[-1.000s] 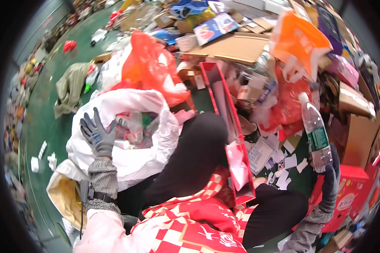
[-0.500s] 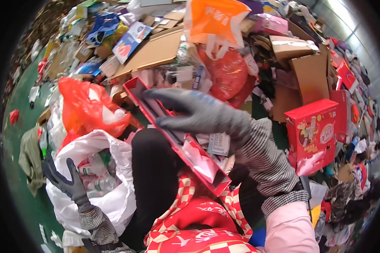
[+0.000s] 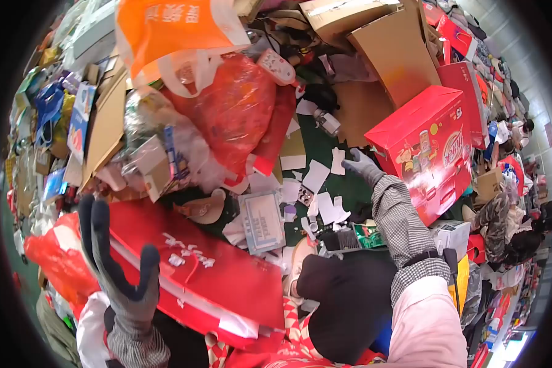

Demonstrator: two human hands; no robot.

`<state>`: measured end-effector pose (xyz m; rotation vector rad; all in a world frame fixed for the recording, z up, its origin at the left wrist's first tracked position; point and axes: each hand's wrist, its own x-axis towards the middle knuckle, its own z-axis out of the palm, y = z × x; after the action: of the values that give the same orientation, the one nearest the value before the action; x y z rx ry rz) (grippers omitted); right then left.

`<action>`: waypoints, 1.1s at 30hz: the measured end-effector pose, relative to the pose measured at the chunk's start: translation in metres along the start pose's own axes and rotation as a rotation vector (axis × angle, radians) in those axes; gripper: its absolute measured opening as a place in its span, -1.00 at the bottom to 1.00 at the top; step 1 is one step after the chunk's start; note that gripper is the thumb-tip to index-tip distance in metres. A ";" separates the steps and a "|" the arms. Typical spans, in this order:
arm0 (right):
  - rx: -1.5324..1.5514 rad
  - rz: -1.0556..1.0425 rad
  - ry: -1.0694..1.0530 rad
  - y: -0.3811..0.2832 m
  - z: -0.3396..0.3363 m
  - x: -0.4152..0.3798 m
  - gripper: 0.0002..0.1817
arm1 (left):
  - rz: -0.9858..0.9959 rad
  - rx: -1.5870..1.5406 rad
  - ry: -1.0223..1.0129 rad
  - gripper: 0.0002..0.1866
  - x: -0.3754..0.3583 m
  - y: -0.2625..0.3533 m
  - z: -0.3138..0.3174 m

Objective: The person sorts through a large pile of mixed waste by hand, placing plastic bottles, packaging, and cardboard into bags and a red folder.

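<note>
Both my hands wear grey gloves with dark fingertips. My left hand (image 3: 121,270) is raised at the left with its fingers spread and nothing in them, overlapping the edge of a red gift bag (image 3: 239,285). This bag lies across my lap, with white scraps and a red cord on its broad side. My right hand (image 3: 363,167) reaches forward, fingers stretched out, between loose paper scraps (image 3: 316,176) and a large red printed box (image 3: 420,153). It shows nothing held.
An orange and white bag (image 3: 184,37) and a red plastic bag (image 3: 227,110) lie ahead. Cardboard (image 3: 398,52) leans behind the printed box. Heaped waste surrounds me, and a printed white box (image 3: 262,222) lies near my knee on the green floor (image 3: 325,138).
My right hand has moved away from the red gift bag toward the printed box. The bag has turned broad side up. My left hand has come up beside it, and the view has shifted right.
</note>
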<state>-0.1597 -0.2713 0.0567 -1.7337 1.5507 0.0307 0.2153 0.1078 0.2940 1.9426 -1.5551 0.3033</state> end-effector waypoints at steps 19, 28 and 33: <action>-0.182 0.334 0.476 0.019 0.065 0.238 0.07 | -0.428 -0.198 -0.408 -0.39 0.022 -0.059 0.115; -0.072 0.286 0.423 0.014 0.076 0.257 0.15 | -0.453 -0.663 -0.534 -0.40 0.040 -0.006 0.189; 0.854 0.059 0.199 -0.004 0.090 0.228 -0.15 | -0.824 -0.994 -0.578 -0.48 0.027 -0.014 0.216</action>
<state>-0.0575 -0.4101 -0.1173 -1.0247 1.4397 -0.6926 0.1933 -0.0405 0.1355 1.6509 -0.7501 -1.2190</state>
